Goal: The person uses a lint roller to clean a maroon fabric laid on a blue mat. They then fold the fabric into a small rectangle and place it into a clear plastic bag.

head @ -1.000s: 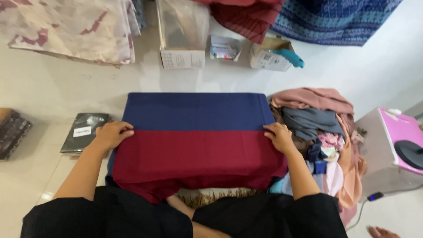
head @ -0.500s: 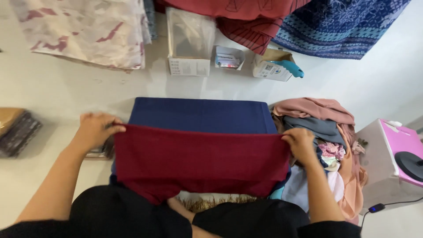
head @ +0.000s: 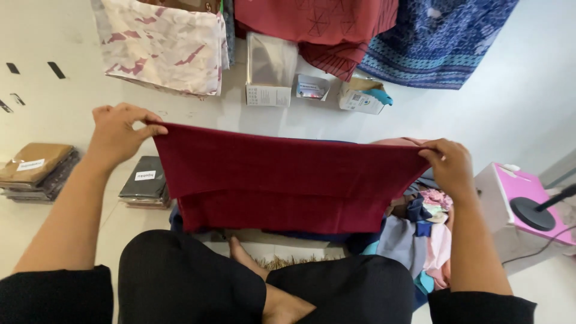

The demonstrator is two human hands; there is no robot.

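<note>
Evenly matters most: the left hand (head: 120,135) and right hand (head: 451,168) each pinch a top corner of the dark red rectangular cloth (head: 288,180), lifted taut above the lap; level corners should keep any fold square.

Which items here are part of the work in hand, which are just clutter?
In hand: dark red cloth, held up by left hand and right hand.
Lying about: packaged cloths, black packet, clothes pile, small boxes, pink box.
</note>
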